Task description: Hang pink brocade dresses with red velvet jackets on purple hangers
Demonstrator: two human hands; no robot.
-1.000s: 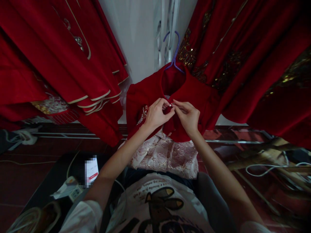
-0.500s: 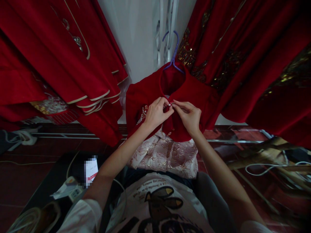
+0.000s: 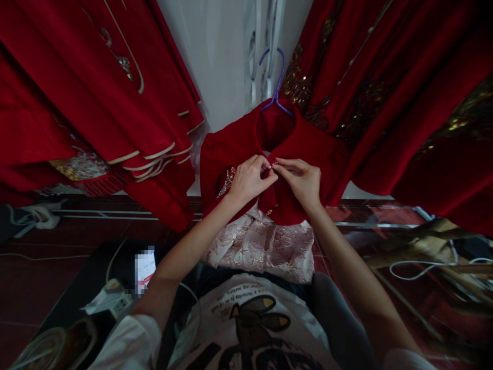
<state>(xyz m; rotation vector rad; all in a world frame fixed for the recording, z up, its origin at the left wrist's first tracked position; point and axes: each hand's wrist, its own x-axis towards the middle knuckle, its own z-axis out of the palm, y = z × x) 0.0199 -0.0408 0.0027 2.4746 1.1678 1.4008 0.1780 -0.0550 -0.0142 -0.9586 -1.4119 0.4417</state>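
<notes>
A red jacket (image 3: 227, 136) with a beaded motif (image 3: 230, 177) hangs in front of me on a purple hanger (image 3: 276, 92). Below its hem, pale pink brocade fabric (image 3: 265, 246) lies across my lap. At the neck opening, my left hand (image 3: 252, 177) is closed in a pinch on the jacket's front edge. Opposite it, my right hand (image 3: 302, 180) pinches the other front edge, fingertips almost touching the left ones. A small shiny piece shows between the fingertips; it is too small to identify.
Red garments (image 3: 154, 103) with pale trim hang on the left, and gold-sequined red garments (image 3: 385, 113) on the right. A lit phone (image 3: 147, 270) and a power strip (image 3: 119, 303) rest on a dark surface at lower left. Wooden pieces and a white cable (image 3: 408, 275) lie at right.
Both hands keep their pinch at the jacket's neck opening with only slight finger movement. The view has shifted very slightly.
</notes>
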